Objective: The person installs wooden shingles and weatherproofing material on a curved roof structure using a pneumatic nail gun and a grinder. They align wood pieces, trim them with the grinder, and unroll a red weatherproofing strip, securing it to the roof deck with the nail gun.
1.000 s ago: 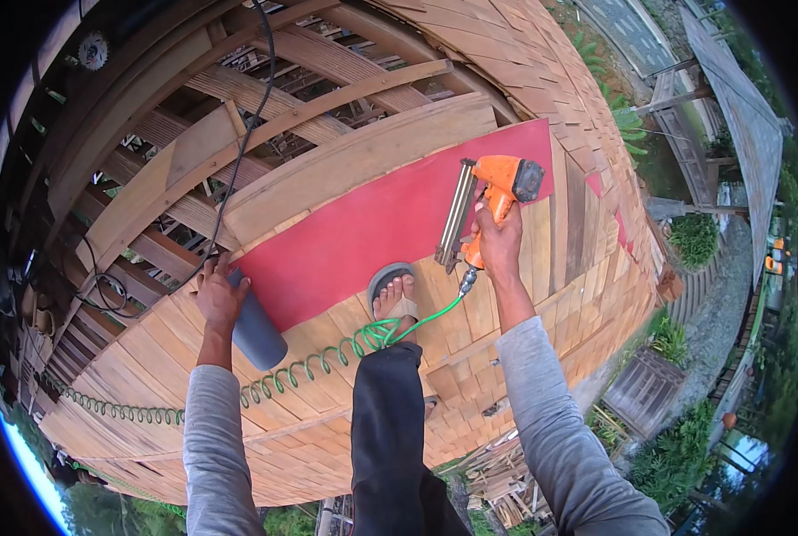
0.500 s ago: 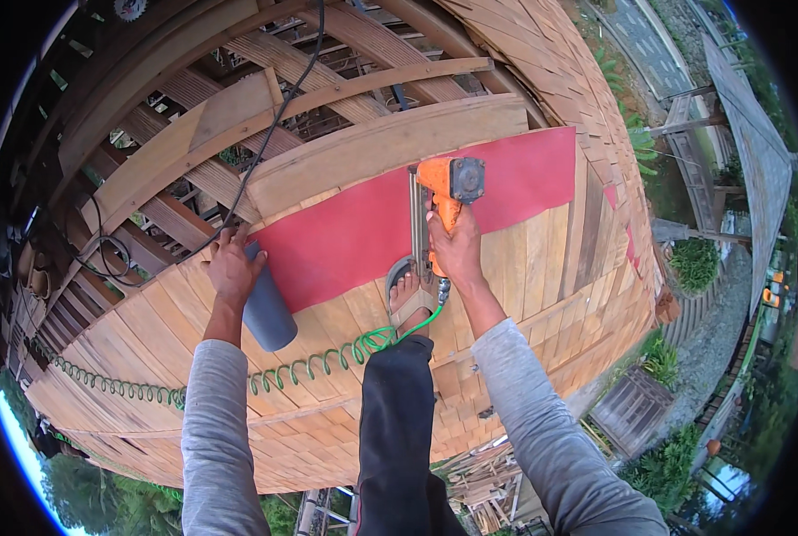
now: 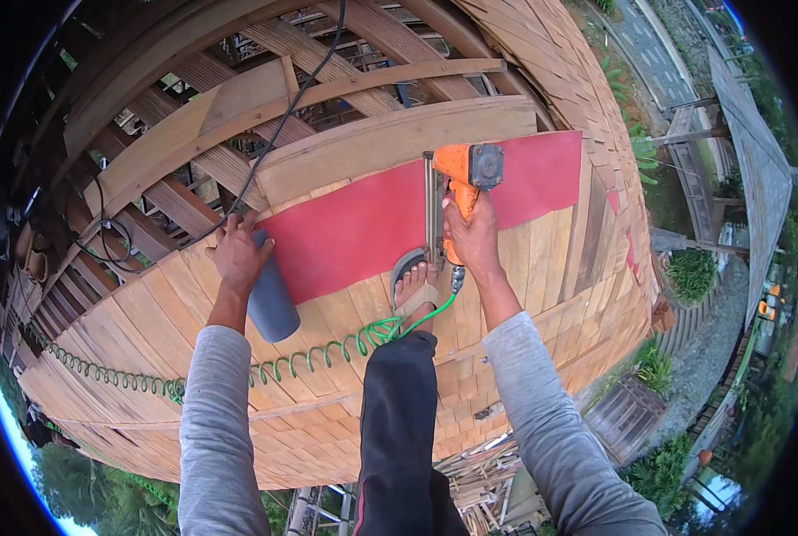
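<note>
The right hand (image 3: 473, 234) is gripping a nail gun (image 3: 453, 163); the left hand (image 3: 241, 256) is lying spread against a grey roll (image 3: 274, 306).

From where I stand, the left arm (image 3: 216, 420) stretches forward, the left hand (image 3: 240, 256) palm-down with fingers spread. The right arm (image 3: 551, 420) slants inward, the right hand (image 3: 478, 237) curled in a grip; one foot (image 3: 415, 288) shows between.
</note>
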Tool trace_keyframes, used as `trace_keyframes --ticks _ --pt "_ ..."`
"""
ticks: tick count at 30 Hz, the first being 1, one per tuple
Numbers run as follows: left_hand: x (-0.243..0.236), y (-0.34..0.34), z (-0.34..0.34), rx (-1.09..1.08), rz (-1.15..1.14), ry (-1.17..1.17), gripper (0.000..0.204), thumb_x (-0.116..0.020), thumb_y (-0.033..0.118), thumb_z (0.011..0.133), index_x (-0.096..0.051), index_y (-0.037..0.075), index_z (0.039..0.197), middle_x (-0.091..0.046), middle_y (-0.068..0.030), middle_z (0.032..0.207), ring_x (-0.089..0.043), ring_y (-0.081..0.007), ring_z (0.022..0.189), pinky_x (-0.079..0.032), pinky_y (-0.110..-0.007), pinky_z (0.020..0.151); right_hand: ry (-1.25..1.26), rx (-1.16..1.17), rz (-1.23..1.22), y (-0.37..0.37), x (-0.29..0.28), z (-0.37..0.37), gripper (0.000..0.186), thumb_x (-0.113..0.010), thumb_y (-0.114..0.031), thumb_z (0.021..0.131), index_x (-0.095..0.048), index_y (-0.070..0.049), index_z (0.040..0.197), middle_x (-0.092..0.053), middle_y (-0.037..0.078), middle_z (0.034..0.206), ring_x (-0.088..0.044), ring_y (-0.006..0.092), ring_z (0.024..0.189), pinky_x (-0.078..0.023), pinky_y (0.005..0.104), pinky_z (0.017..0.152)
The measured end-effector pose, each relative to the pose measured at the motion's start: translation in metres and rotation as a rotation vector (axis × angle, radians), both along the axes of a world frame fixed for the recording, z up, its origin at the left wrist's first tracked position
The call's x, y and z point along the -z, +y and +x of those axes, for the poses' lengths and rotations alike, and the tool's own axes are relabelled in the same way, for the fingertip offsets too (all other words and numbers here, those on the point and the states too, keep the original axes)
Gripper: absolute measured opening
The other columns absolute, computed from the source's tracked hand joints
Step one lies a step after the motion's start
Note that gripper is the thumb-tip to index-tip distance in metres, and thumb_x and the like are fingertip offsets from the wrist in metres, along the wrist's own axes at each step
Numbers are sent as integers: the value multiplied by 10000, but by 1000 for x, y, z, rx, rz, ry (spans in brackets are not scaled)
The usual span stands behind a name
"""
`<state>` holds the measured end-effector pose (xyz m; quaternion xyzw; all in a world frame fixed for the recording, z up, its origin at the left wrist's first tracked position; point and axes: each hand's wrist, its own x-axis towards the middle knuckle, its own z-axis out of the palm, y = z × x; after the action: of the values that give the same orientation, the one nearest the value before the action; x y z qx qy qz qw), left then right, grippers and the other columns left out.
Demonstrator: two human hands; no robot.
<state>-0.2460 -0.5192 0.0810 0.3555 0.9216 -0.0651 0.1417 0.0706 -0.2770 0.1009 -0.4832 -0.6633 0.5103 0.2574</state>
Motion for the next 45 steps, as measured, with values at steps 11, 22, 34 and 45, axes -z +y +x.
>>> trace_keyframes --ticks 11,22,34,45 --pt "-3 4 4 -6 -1 -12 704 -827 423 838 -552 295 1474 -524 -13 1469 -502 -328 1382 -456 -712 980 -103 -111 19 29 -1 -4 282 -673 -75 951 -563 -8 1202 -635 58 801 -609 133 577 -498 313 516" --pt "-9 -2 -1 15 -16 2 648 -782 488 866 -565 310 1451 -534 -17 1459 -510 -332 1368 -425 -742 1033 -175 -137 -63 -18 -10 2 285 -625 2 981 -519 -8 1245 -630 70 852 -615 125 602 -537 309 541" --pt "12 -8 -9 66 90 -67 689 -802 471 829 -575 279 1450 -610 -86 1399 -543 -433 1316 -485 -671 1013 -305 -82 296 -45 26 6 324 -669 -98 939 -578 21 1227 -705 270 1062 -690 472 1024 -531 513 870" --pt "17 -20 -27 104 49 -125 736 -758 559 860 -527 340 1524 -562 -35 1514 -447 -422 1423 -371 -807 1060 -138 -113 -146 -246 32 -35 305 -675 -104 930 -586 3 1201 -690 174 877 -704 304 785 -545 403 694"
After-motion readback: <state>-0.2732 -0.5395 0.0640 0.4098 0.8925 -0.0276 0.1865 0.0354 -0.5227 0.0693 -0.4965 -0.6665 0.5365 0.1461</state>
